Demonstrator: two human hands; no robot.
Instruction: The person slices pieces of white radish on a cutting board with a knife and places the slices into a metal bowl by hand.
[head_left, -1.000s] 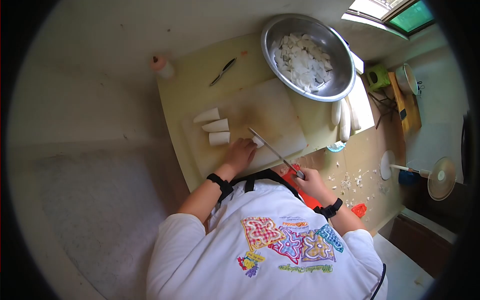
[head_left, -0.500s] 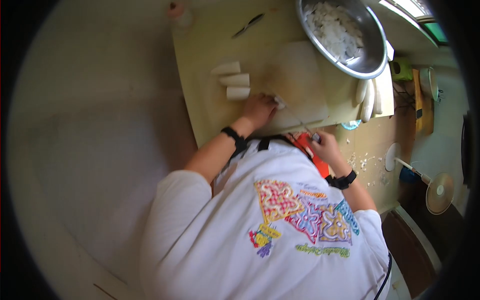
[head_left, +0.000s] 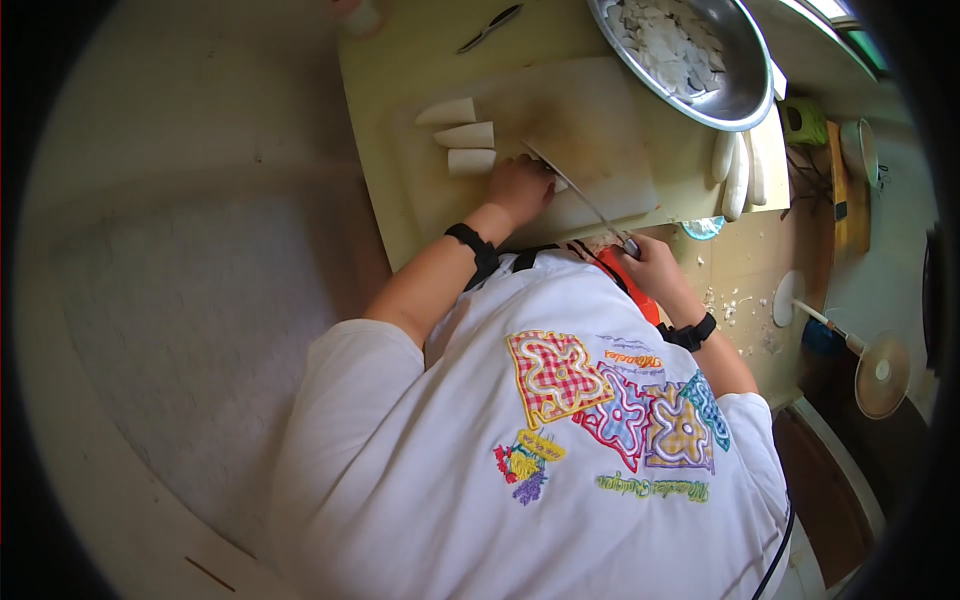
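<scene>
Right of centre, the right hand (head_left: 652,266) has a closed grip on a knife (head_left: 598,212); upper centre, the left hand (head_left: 522,190) holds a white piece (head_left: 559,184)

Bowl (head_left: 742,68): glossy metal, smooth. Knife blade (head_left: 588,203): metal, smooth. Chopping bd (head_left: 612,112): matt, plastic-look. Shirt (head_left: 590,520): matt cloth, embr. patches (head_left: 562,375). Veg pcs (head_left: 471,162): smooth, matt.

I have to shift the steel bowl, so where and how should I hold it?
Probably grip the rim of the steel bowl, hands at its left and right, coming from the person's side. The round lip stands above the white slices, and two-sided support should keep the wide bowl level. First set down the knife.
</scene>
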